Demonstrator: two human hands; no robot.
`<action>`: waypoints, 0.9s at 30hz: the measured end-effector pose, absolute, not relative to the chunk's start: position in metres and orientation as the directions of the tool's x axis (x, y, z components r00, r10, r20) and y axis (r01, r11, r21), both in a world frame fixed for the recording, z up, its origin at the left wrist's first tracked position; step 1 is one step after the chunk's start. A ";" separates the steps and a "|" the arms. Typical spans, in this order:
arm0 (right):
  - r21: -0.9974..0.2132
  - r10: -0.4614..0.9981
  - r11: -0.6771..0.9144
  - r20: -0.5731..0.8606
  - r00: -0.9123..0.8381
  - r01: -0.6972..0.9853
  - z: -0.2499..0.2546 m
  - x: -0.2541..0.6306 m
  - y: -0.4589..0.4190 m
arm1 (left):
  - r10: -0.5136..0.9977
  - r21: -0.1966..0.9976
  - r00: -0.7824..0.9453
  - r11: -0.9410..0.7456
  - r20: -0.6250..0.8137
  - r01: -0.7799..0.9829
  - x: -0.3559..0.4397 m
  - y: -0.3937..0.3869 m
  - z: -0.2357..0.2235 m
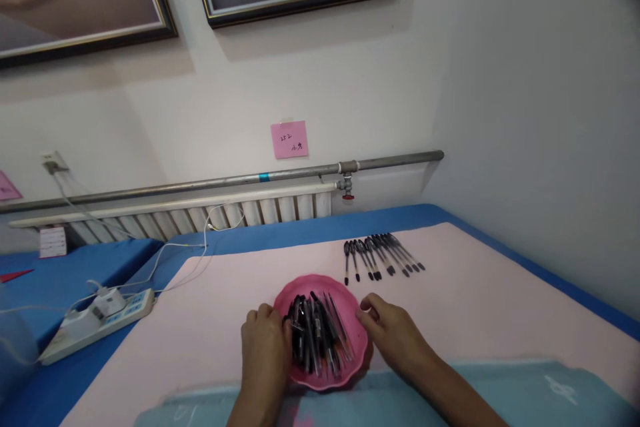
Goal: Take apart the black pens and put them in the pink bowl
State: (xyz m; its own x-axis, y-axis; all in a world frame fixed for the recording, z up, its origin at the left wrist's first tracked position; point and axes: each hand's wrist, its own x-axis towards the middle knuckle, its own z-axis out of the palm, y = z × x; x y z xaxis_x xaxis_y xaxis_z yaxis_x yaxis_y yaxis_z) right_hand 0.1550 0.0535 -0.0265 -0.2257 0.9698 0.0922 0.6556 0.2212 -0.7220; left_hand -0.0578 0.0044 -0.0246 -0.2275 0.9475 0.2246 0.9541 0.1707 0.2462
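A pink plastic bowl (300, 290) sits on the pink mat near the front edge, filled with several black pens (320, 337). My left hand (264, 353) rests against the bowl's left rim, fingers curled onto the pens at that side. My right hand (393, 337) touches the bowl's right rim with its fingers bent. Farther back on the mat, several black pens (383, 257) lie side by side in a row.
A white power strip (97, 320) with a plugged charger and cables lies on the blue table at left. A radiator (200, 213) and pipe run along the wall behind. A pink note (289, 139) hangs on the wall. A light blue cloth (525, 393) covers the front edge.
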 end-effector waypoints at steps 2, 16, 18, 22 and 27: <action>-0.728 0.970 0.217 0.083 -0.230 0.651 -0.027 0.153 0.053 | 0.957 0.182 -0.228 0.196 0.178 0.964 -0.055 0.003 -0.023; -0.751 0.967 0.214 0.074 -0.242 0.625 -0.029 0.153 0.054 | 0.955 0.353 0.037 -0.145 0.293 0.924 -0.028 0.009 -0.048; -0.754 0.968 0.213 0.073 -0.242 0.622 -0.030 0.153 0.054 | 0.963 0.368 0.030 -0.131 0.268 0.921 -0.028 0.012 -0.050; -0.758 0.966 0.213 0.068 -0.249 0.617 -0.029 0.153 0.054 | 0.959 0.411 -0.004 -0.116 0.282 0.904 -0.028 0.013 -0.048; -0.766 0.967 0.203 0.057 -0.250 0.610 -0.027 0.155 0.053 | 0.953 0.496 -0.094 -0.064 0.287 0.866 -0.042 0.009 -0.039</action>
